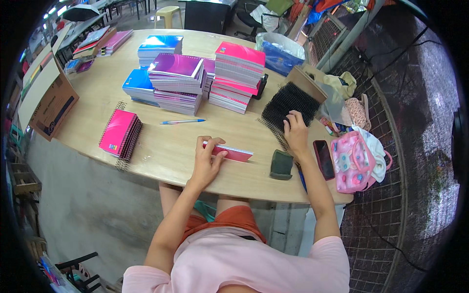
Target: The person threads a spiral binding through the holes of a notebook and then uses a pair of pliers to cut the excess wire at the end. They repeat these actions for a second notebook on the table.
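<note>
My left hand point(207, 163) pinches a thin pink notebook point(236, 153) by its left end, holding it on edge near the front of the table. No coil shows on its visible side. At the right, my right hand point(296, 131) has its bent fingers on a dense pile of black spiral binding coils point(284, 103) in an open cardboard box point(312, 84). The fingertips close on the coils; which one they grip is partly hidden. Below that hand stands a dark green block point(281, 165). Several pink notebooks with coils point(118, 132) lie stacked at the left.
Tall stacks of pink notebooks point(239, 58), purple notebooks point(176, 66) and blue notebooks point(160, 44) stand mid-table. A blue pen point(182, 121) lies before them. Right of the green block are a phone point(323, 160) and a pink bag point(350, 166). A large carton point(53, 105) adjoins the left edge.
</note>
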`<state>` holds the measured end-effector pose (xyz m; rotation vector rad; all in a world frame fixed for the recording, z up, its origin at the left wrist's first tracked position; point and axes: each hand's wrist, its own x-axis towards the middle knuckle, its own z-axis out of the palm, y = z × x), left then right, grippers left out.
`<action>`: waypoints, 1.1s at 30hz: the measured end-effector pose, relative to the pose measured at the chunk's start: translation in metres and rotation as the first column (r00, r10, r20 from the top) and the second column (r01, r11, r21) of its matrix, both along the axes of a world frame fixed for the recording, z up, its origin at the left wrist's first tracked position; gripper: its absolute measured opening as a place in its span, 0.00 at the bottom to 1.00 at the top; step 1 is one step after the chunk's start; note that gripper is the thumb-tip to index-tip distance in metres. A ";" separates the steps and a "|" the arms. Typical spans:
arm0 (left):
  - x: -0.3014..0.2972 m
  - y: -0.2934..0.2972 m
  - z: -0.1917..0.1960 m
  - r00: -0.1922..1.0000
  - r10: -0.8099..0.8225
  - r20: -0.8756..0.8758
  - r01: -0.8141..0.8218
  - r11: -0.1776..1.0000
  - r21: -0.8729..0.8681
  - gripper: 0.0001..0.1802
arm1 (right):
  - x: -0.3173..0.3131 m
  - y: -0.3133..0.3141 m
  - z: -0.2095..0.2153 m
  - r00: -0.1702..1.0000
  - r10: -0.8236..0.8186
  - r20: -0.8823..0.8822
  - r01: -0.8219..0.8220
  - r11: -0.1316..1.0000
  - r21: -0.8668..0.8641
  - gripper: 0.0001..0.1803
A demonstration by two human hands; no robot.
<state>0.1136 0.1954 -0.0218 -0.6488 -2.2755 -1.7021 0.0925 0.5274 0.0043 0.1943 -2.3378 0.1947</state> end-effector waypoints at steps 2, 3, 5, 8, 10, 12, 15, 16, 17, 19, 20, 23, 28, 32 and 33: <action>0.000 0.004 0.001 0.999 0.009 -0.040 -0.010 1.000 -0.018 0.15 | 0.008 -0.004 0.016 0.997 0.040 0.071 -0.034 0.995 -0.090 0.13; 0.000 0.004 0.001 0.998 0.016 -0.059 -0.018 0.999 -0.029 0.15 | 0.016 -0.013 0.030 0.984 0.033 0.173 -0.019 0.996 -0.084 0.13; -0.001 0.005 -0.003 0.998 0.043 -0.054 -0.044 0.999 -0.016 0.15 | 0.038 -0.038 0.054 0.929 0.019 0.369 0.006 0.998 -0.066 0.14; -0.002 0.010 -0.004 0.999 0.046 -0.027 -0.046 0.999 0.000 0.14 | 0.062 -0.048 0.048 0.840 0.351 0.413 -0.208 0.912 -0.352 0.15; 0.000 0.012 -0.003 0.999 0.025 0.046 -0.027 0.998 0.051 0.14 | 0.070 -0.056 0.040 0.810 0.427 0.402 -0.245 0.869 -0.430 0.13; 0.005 0.012 0.001 0.986 -0.019 0.165 -0.005 0.990 0.142 0.14 | 0.076 -0.066 0.035 0.791 0.461 0.403 -0.233 0.835 -0.499 0.12; 0.007 0.007 -0.003 0.999 0.031 -0.016 -0.032 0.999 -0.021 0.15 | 0.082 -0.077 0.034 0.784 0.464 0.412 -0.182 0.806 -0.563 0.10; 0.007 0.007 -0.004 1.000 0.028 -0.011 -0.028 0.999 -0.022 0.15 | 0.082 -0.079 0.034 0.783 0.477 0.400 -0.189 0.795 -0.576 0.10; 0.008 0.007 -0.005 1.000 0.026 -0.007 -0.026 0.999 -0.022 0.15 | 0.082 -0.081 0.034 0.780 0.490 0.389 -0.199 0.783 -0.589 0.09; 0.009 0.006 -0.005 1.000 0.025 -0.005 -0.026 0.999 -0.024 0.15 | 0.084 -0.086 0.037 0.772 0.523 0.361 -0.230 0.759 -0.609 0.09; 0.009 0.006 -0.005 1.000 0.026 -0.008 -0.026 0.999 -0.026 0.15 | 0.084 -0.088 0.039 0.768 0.539 0.347 -0.245 0.747 -0.618 0.09; 0.009 0.006 -0.004 1.000 0.027 -0.015 -0.027 0.999 -0.035 0.16 | 0.082 -0.084 0.035 0.763 0.563 0.317 -0.307 0.748 -0.589 0.09; 0.009 0.006 -0.003 0.999 0.025 -0.024 -0.026 0.999 -0.024 0.16 | 0.081 -0.079 0.031 0.767 0.573 0.290 -0.356 0.755 -0.551 0.09; 0.010 0.007 -0.002 0.999 0.030 -0.012 -0.030 0.999 -0.021 0.16 | 0.083 -0.083 0.033 0.741 0.604 0.293 -0.342 0.715 -0.609 0.09; 0.011 0.007 -0.002 0.999 0.033 -0.004 -0.033 0.999 -0.018 0.16 | 0.084 -0.085 0.036 0.736 0.592 0.329 -0.295 0.718 -0.631 0.08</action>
